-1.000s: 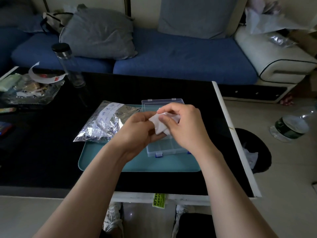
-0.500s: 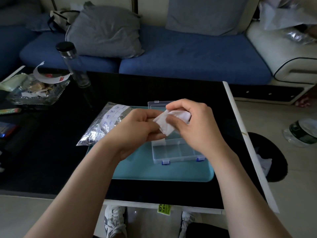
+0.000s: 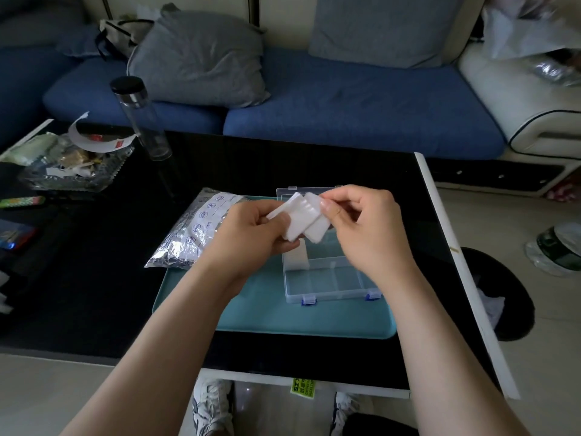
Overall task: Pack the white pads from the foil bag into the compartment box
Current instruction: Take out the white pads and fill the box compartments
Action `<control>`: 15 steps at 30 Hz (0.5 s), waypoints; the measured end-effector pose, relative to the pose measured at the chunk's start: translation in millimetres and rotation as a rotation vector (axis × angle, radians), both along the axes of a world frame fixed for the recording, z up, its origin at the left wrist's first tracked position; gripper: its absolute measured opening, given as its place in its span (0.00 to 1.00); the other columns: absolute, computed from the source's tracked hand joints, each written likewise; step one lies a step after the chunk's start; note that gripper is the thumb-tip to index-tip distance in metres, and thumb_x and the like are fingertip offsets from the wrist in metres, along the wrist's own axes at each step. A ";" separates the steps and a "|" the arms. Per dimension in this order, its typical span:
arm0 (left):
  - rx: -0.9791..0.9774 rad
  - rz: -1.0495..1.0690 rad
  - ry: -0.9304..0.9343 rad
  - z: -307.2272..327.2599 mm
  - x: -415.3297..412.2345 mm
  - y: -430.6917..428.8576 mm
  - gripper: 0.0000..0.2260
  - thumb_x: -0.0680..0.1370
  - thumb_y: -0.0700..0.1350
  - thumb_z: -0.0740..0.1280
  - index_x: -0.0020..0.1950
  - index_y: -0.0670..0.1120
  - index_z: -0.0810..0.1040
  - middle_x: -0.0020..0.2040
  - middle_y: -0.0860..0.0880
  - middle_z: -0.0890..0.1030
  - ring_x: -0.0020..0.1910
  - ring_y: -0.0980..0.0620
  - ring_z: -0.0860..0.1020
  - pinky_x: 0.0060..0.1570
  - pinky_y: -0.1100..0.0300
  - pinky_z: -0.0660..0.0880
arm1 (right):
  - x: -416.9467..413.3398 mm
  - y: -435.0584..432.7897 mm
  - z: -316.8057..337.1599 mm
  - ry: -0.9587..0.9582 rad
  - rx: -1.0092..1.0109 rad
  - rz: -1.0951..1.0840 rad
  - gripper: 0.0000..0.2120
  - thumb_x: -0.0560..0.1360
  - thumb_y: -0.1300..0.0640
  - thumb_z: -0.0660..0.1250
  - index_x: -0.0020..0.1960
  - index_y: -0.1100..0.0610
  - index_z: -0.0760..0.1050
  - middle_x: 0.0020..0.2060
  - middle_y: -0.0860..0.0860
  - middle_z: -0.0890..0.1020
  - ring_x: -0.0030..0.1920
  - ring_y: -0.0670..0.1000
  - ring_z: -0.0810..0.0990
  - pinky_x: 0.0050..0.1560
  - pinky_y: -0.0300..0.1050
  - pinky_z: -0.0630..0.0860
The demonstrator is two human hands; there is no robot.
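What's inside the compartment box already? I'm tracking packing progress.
One white pad shows in a left cell of the compartment box; the near cells look empty. The left hand, right hand and held pads cover the far cells.

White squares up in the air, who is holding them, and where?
Both hands hold the white pads above the compartment box. The left hand pinches their left edge; the right hand pinches the top right corner.
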State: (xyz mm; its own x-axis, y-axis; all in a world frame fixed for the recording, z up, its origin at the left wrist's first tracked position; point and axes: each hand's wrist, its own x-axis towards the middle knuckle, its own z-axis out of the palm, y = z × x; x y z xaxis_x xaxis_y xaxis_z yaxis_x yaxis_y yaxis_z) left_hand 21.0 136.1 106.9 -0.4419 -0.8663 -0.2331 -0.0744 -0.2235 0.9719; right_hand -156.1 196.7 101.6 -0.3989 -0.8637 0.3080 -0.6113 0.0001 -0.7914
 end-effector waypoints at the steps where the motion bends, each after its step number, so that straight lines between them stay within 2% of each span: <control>1: 0.003 0.015 0.008 -0.5 -0.4 0.3 0.10 0.86 0.35 0.62 0.57 0.42 0.83 0.54 0.36 0.86 0.55 0.43 0.87 0.54 0.56 0.84 | -0.3 -0.5 -1.3 0.010 -0.010 -0.051 0.05 0.81 0.59 0.72 0.53 0.53 0.87 0.43 0.43 0.87 0.43 0.41 0.85 0.44 0.34 0.78; 3: 0.017 0.057 0.019 -0.8 -1.9 0.9 0.11 0.86 0.34 0.61 0.55 0.43 0.83 0.53 0.38 0.87 0.54 0.45 0.87 0.53 0.56 0.85 | -2.0 -1.3 -1.0 0.000 -0.060 -0.182 0.05 0.82 0.59 0.71 0.53 0.53 0.86 0.42 0.44 0.86 0.42 0.41 0.84 0.42 0.36 0.76; 5: 0.051 0.098 0.029 -0.9 -3.9 0.9 0.11 0.85 0.32 0.61 0.55 0.42 0.83 0.53 0.38 0.87 0.52 0.45 0.88 0.51 0.56 0.85 | -3.3 -0.4 3.7 -0.131 -0.133 -0.244 0.06 0.82 0.59 0.70 0.53 0.52 0.85 0.42 0.45 0.87 0.42 0.42 0.84 0.42 0.37 0.77; 8: 0.164 0.117 0.089 2.9 -7.8 1.7 0.13 0.81 0.29 0.60 0.59 0.38 0.82 0.55 0.37 0.86 0.53 0.42 0.87 0.53 0.52 0.85 | 2.1 3.5 13.8 -0.402 -0.108 -0.086 0.07 0.83 0.59 0.70 0.51 0.50 0.85 0.39 0.46 0.88 0.38 0.40 0.84 0.39 0.33 0.77; 10: 0.275 0.136 0.189 8.1 -10.2 3.2 0.14 0.81 0.31 0.58 0.58 0.36 0.82 0.53 0.37 0.87 0.52 0.40 0.87 0.52 0.49 0.85 | 7.5 3.7 11.5 -0.343 -0.049 0.018 0.06 0.83 0.59 0.71 0.53 0.51 0.86 0.41 0.46 0.88 0.41 0.43 0.86 0.41 0.39 0.81; 12: 0.383 0.166 0.299 12.8 -11.5 4.8 0.14 0.83 0.35 0.57 0.58 0.35 0.82 0.49 0.38 0.87 0.48 0.40 0.87 0.48 0.48 0.86 | 8.9 2.2 4.2 -0.177 -0.033 0.034 0.06 0.82 0.57 0.72 0.54 0.51 0.87 0.42 0.46 0.88 0.44 0.48 0.87 0.46 0.52 0.85; 13: 0.410 0.177 0.325 13.5 -12.1 5.1 0.13 0.84 0.37 0.58 0.59 0.35 0.82 0.49 0.39 0.87 0.47 0.40 0.87 0.47 0.47 0.86 | 8.6 1.4 1.0 -0.128 -0.030 0.034 0.06 0.81 0.56 0.72 0.55 0.50 0.87 0.43 0.45 0.88 0.44 0.48 0.87 0.48 0.55 0.85; 15: 0.429 0.177 0.353 12.6 -13.0 6.0 0.12 0.85 0.40 0.61 0.60 0.35 0.81 0.50 0.38 0.87 0.49 0.39 0.87 0.48 0.46 0.86 | 8.5 0.8 -2.5 -0.115 -0.030 0.016 0.05 0.81 0.55 0.73 0.55 0.50 0.88 0.43 0.44 0.88 0.45 0.47 0.87 0.48 0.56 0.85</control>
State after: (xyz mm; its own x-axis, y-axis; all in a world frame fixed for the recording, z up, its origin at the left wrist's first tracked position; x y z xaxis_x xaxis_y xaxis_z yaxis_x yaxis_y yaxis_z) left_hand 8.0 142.1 119.5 -0.4132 -0.7946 -0.4448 0.3119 -0.5824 0.7507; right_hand -147.6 197.4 99.1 -0.4191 -0.8614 0.2870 -0.5165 -0.0338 -0.8556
